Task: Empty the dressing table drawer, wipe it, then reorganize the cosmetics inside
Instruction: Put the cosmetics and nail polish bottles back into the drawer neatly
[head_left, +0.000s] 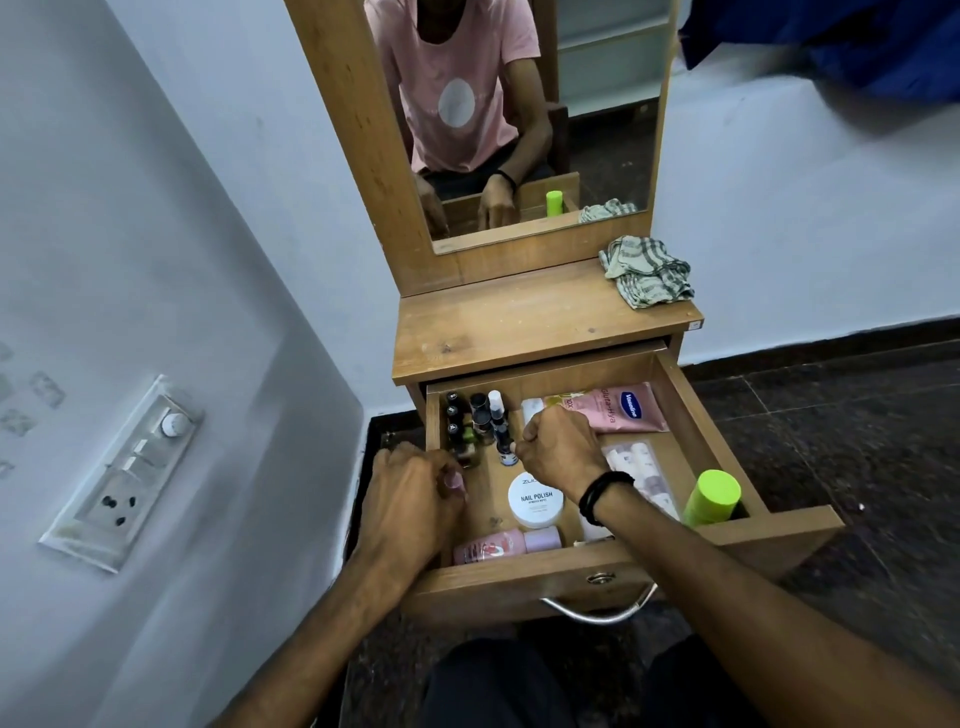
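The wooden drawer (587, 564) is pulled out below the dressing table top (519, 317). Several small nail polish bottles (480, 415) stand in its back left corner. My right hand (561, 449) is closed, pinching a dark nail polish bottle (505, 453) at the end of that group. My left hand (415, 499) is curled at the drawer's left wall around a small pale pink item (455, 480), mostly hidden. Also inside are a white nail polish wipes jar (536, 500), a pink Vaseline tube (626, 408), a pink bottle (498, 545) lying at the front, a green-capped bottle (710, 496) and a clear pouch (644, 467).
A checked cloth (647, 270) lies crumpled on the table top's right side. The mirror (524, 119) stands behind it. A wall with a switch panel (124, 473) is close on the left. Dark floor (831, 415) surrounds the table. My knees are under the drawer handle (597, 610).
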